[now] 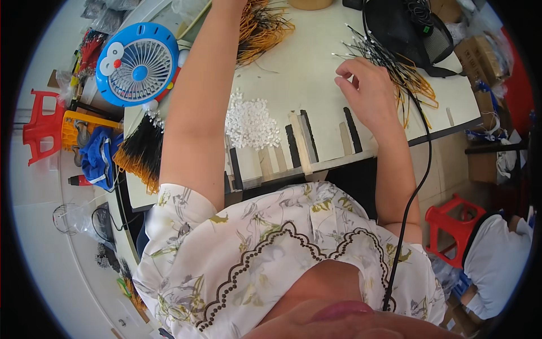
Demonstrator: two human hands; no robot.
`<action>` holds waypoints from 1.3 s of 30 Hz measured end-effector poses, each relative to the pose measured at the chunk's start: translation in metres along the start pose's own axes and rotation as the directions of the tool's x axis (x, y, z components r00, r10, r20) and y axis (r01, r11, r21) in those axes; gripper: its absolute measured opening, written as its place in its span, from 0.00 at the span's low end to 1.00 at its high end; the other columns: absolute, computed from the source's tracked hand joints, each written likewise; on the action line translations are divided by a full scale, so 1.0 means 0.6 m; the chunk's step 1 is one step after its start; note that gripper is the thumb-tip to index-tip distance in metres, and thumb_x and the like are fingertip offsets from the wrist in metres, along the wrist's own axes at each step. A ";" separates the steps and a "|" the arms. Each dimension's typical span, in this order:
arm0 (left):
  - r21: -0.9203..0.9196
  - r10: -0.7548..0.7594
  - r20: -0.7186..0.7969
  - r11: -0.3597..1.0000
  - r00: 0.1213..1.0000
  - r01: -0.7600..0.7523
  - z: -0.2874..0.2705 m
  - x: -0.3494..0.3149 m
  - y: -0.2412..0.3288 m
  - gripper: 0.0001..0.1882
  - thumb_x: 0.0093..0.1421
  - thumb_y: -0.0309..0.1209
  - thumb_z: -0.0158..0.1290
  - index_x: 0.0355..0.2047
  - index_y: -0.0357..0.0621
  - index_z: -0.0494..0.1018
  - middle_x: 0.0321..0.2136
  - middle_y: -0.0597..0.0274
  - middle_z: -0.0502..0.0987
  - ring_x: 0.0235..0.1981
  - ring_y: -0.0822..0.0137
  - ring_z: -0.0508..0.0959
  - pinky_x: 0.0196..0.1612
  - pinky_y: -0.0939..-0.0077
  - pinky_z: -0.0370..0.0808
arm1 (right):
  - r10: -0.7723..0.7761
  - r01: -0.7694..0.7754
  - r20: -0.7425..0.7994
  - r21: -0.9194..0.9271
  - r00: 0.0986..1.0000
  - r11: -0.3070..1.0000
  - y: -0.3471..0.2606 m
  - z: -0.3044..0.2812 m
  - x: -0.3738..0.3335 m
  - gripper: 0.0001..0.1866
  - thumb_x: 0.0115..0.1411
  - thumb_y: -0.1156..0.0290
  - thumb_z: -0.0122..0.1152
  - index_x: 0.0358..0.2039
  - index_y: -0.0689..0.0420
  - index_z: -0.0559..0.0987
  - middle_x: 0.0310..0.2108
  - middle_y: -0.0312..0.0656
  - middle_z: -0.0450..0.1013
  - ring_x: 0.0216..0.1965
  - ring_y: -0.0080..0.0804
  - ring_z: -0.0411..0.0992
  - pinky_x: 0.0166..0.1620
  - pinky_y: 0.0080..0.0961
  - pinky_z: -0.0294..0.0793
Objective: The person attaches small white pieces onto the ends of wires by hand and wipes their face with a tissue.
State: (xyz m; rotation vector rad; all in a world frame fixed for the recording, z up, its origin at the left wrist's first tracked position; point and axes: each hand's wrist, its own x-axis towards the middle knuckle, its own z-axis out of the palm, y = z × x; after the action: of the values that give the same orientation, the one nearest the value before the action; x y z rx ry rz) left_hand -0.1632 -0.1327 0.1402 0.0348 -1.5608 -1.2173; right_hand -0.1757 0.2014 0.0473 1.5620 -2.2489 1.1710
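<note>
My left arm stretches across the table to the top edge of the view, where the hand is cut off. Close to that wrist lies a bundle of orange and black wires (261, 35). My right hand (368, 93) hovers over the table with its fingers bent and the thumb a little apart, with nothing seen in them. Just beyond and right of it are loose black and yellow wires (415, 85) with pale tips. A heap of small white plastic pieces (252, 122) sits between my arms. Another bundle of black and orange wires (142, 150) hangs over the left edge.
A blue desk fan (140, 72) stands left of my left arm. Black and beige strips (300, 141) line the near edge of the table (305, 73). A black mesh bag (406, 31) lies at the far right, and a black cable (420, 169) runs down past my right arm.
</note>
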 end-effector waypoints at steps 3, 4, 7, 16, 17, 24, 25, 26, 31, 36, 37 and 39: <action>0.149 -0.057 0.206 0.989 0.977 0.026 0.097 -0.079 0.110 0.04 0.63 0.26 0.55 0.36 0.40 0.79 0.29 0.67 0.80 0.26 0.77 0.74 0.29 0.79 0.71 | 0.155 -0.139 -0.059 0.213 0.986 0.967 0.004 0.000 0.000 0.08 0.55 0.74 0.65 0.36 0.58 0.80 0.31 0.37 0.76 0.27 0.27 0.72 0.36 0.23 0.68; 0.237 0.001 0.354 0.967 0.935 -0.091 0.097 -0.107 0.137 0.04 0.63 0.25 0.55 0.35 0.39 0.79 0.29 0.65 0.80 0.24 0.75 0.74 0.27 0.78 0.71 | 0.195 -0.149 -0.127 0.302 0.972 0.941 -0.010 -0.002 0.009 0.08 0.56 0.74 0.64 0.38 0.58 0.80 0.32 0.36 0.76 0.28 0.25 0.72 0.36 0.22 0.69; 0.424 -0.148 0.665 0.881 0.732 -0.208 0.100 -0.185 0.182 0.06 0.58 0.28 0.58 0.34 0.38 0.79 0.30 0.57 0.80 0.25 0.66 0.77 0.30 0.72 0.73 | 0.273 -0.129 -0.188 0.552 0.943 0.824 -0.024 0.002 0.018 0.09 0.59 0.75 0.63 0.40 0.59 0.80 0.34 0.36 0.77 0.31 0.22 0.72 0.38 0.22 0.72; 0.578 -0.560 0.460 0.778 0.689 0.246 -0.035 -0.309 0.187 0.08 0.59 0.29 0.58 0.36 0.38 0.80 0.22 0.60 0.78 0.23 0.73 0.75 0.29 0.76 0.71 | 0.297 -0.198 0.046 0.838 0.954 0.508 -0.004 0.052 0.017 0.03 0.60 0.76 0.61 0.31 0.63 0.79 0.25 0.37 0.76 0.26 0.19 0.71 0.34 0.17 0.71; 0.697 -0.556 0.434 0.706 0.709 0.127 -0.053 -0.310 0.190 0.09 0.58 0.29 0.58 0.36 0.38 0.81 0.22 0.60 0.77 0.23 0.72 0.75 0.29 0.75 0.71 | 0.296 -0.201 0.050 0.839 0.954 0.505 0.009 0.050 0.015 0.03 0.60 0.76 0.61 0.31 0.63 0.79 0.25 0.37 0.76 0.26 0.19 0.71 0.34 0.17 0.71; 0.871 -0.553 0.348 0.490 0.757 -0.042 -0.100 -0.346 0.192 0.09 0.57 0.31 0.56 0.33 0.40 0.82 0.28 0.57 0.81 0.33 0.64 0.79 0.40 0.70 0.73 | -0.098 0.044 -0.295 -0.182 0.951 0.982 0.022 0.060 0.016 0.15 0.56 0.73 0.63 0.45 0.57 0.78 0.43 0.40 0.78 0.44 0.38 0.75 0.46 0.31 0.73; 0.869 -0.553 0.348 0.492 0.757 -0.040 -0.090 -0.348 0.187 0.09 0.57 0.31 0.56 0.33 0.40 0.82 0.28 0.57 0.81 0.33 0.64 0.79 0.40 0.70 0.73 | -0.099 0.045 -0.293 -0.185 0.951 0.982 0.004 0.064 0.026 0.15 0.56 0.73 0.63 0.45 0.57 0.78 0.43 0.40 0.78 0.44 0.38 0.75 0.46 0.31 0.73; 0.864 -0.554 0.370 0.500 0.746 -0.057 -0.077 -0.347 0.182 0.09 0.57 0.31 0.56 0.34 0.41 0.82 0.29 0.56 0.81 0.34 0.62 0.79 0.40 0.69 0.73 | -0.206 0.191 -0.224 -0.091 0.952 0.977 -0.015 0.074 0.038 0.13 0.56 0.73 0.63 0.42 0.58 0.78 0.39 0.40 0.78 0.41 0.35 0.75 0.44 0.29 0.73; 0.812 -0.508 0.312 0.581 0.803 0.051 -0.052 -0.344 0.162 0.08 0.53 0.33 0.59 0.32 0.45 0.82 0.27 0.57 0.81 0.34 0.58 0.80 0.47 0.66 0.71 | 0.056 -0.267 0.441 0.435 0.896 0.860 -0.033 0.117 0.073 0.05 0.57 0.74 0.62 0.34 0.61 0.79 0.28 0.37 0.77 0.32 0.24 0.74 0.37 0.22 0.71; 0.596 -0.457 0.217 0.762 0.863 0.254 -0.084 -0.364 0.136 0.08 0.53 0.28 0.60 0.34 0.42 0.81 0.29 0.63 0.82 0.33 0.68 0.79 0.42 0.72 0.72 | 0.110 -0.355 0.417 0.571 0.902 0.740 -0.021 0.117 0.059 0.04 0.59 0.73 0.61 0.29 0.60 0.79 0.24 0.31 0.74 0.28 0.16 0.69 0.33 0.18 0.67; 0.499 -0.515 0.202 0.786 0.833 0.366 -0.090 -0.367 0.131 0.08 0.53 0.27 0.61 0.35 0.41 0.81 0.29 0.66 0.81 0.32 0.72 0.77 0.39 0.75 0.72 | 0.110 -0.359 0.424 0.569 0.899 0.740 -0.018 0.119 0.058 0.04 0.59 0.73 0.61 0.29 0.60 0.79 0.24 0.31 0.74 0.28 0.16 0.69 0.33 0.18 0.67; 0.470 -0.559 0.192 0.774 0.807 0.424 -0.093 -0.370 0.128 0.08 0.53 0.27 0.61 0.35 0.41 0.81 0.29 0.67 0.81 0.31 0.74 0.76 0.37 0.78 0.71 | 0.076 -0.306 0.389 0.575 0.918 0.759 -0.015 0.122 0.057 0.04 0.59 0.73 0.61 0.29 0.59 0.79 0.24 0.30 0.73 0.28 0.16 0.68 0.33 0.17 0.66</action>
State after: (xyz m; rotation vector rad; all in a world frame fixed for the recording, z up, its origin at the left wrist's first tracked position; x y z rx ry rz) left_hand 0.0084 -0.0037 0.0288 0.5903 -2.1727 -1.3200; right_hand -0.1622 0.1259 0.0201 1.9095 -2.4202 2.0219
